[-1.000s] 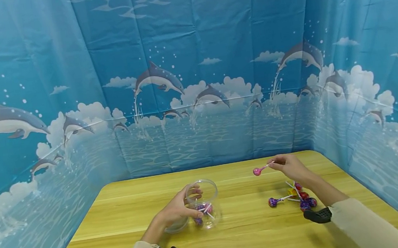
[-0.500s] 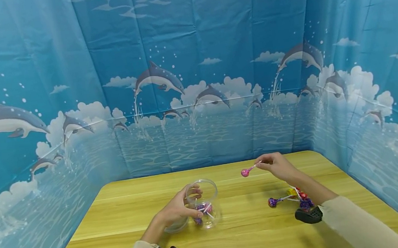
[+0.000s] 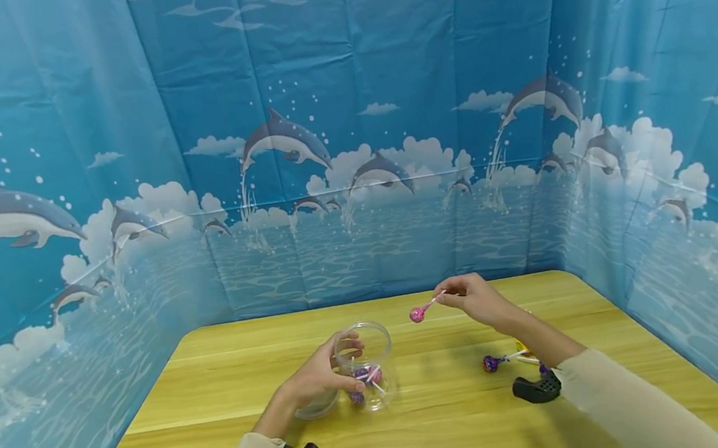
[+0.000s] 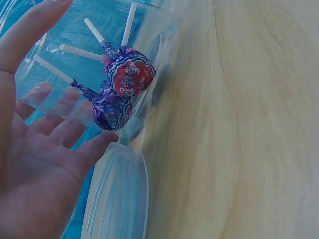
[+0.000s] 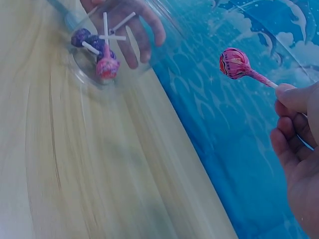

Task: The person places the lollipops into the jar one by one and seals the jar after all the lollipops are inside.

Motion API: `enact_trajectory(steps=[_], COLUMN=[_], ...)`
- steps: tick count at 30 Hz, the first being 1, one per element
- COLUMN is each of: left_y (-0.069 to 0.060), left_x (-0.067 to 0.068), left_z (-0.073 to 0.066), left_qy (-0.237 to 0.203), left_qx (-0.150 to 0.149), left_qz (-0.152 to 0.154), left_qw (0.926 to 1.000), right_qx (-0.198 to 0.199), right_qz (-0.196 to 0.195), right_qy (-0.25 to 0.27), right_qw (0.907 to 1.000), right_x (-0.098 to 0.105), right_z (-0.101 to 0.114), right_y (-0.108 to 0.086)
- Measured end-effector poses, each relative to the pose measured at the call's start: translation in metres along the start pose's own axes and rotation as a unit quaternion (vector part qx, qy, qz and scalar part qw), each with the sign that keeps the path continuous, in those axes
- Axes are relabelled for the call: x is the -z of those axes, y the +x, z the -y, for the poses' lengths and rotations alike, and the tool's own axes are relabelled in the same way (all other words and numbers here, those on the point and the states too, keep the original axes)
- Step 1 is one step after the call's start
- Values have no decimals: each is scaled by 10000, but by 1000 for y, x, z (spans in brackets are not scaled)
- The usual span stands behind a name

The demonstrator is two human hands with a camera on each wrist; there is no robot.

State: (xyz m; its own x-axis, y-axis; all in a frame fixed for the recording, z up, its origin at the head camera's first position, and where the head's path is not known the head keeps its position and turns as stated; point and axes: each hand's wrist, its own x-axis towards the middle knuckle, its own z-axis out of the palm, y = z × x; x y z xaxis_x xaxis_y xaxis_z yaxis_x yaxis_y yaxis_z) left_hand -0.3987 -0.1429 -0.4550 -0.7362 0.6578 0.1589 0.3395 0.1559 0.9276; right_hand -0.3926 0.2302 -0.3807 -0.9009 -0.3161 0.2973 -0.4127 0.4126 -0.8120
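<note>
My left hand [image 3: 317,378] curls its thumb and fingers around a clear plastic jar [image 3: 383,354] standing upright on the table. Inside lie several lollipops, among them a pink one [image 5: 107,68] and a purple one [image 4: 112,110], their white sticks pointing various ways. Raised above the table to the jar's right, my right hand [image 3: 474,304] pinches the white stick of a pink lollipop [image 3: 416,314], its wrapped head pointing toward the jar. A purple lollipop [image 3: 491,363] and a yellow one [image 3: 521,346] lie at the right; my right forearm hides others in that pile.
A translucent round lid [image 4: 117,194] lies on the table beside the jar, partly under my left hand. The wooden table [image 3: 423,438] ends at a blue dolphin-print curtain [image 3: 362,253] behind and on both sides.
My right hand has moved left toward the jar, carrying the pink lollipop. The right forearm now covers more of the pile. My left hand and the jar stay in place.
</note>
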Motion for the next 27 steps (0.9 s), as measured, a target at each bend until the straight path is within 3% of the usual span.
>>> enact_trajectory(steps=[14,22,27], left_y=[1,1,1], left_x=[0,1,1], left_z=[2,3,3], left_qy=[67,27,20], left_qx=[26,55,93], left_qz=[1,33,28], left_qw=[10000,10000,10000], right_qx=[421,869,1226], right_qz=[427,868,1146], right_qy=[241,-51,-632], right_qw=[9979,9924,9838], right_x=[-34,-60,-75], right_z=[29,44,49], right_y=[14,22,26])
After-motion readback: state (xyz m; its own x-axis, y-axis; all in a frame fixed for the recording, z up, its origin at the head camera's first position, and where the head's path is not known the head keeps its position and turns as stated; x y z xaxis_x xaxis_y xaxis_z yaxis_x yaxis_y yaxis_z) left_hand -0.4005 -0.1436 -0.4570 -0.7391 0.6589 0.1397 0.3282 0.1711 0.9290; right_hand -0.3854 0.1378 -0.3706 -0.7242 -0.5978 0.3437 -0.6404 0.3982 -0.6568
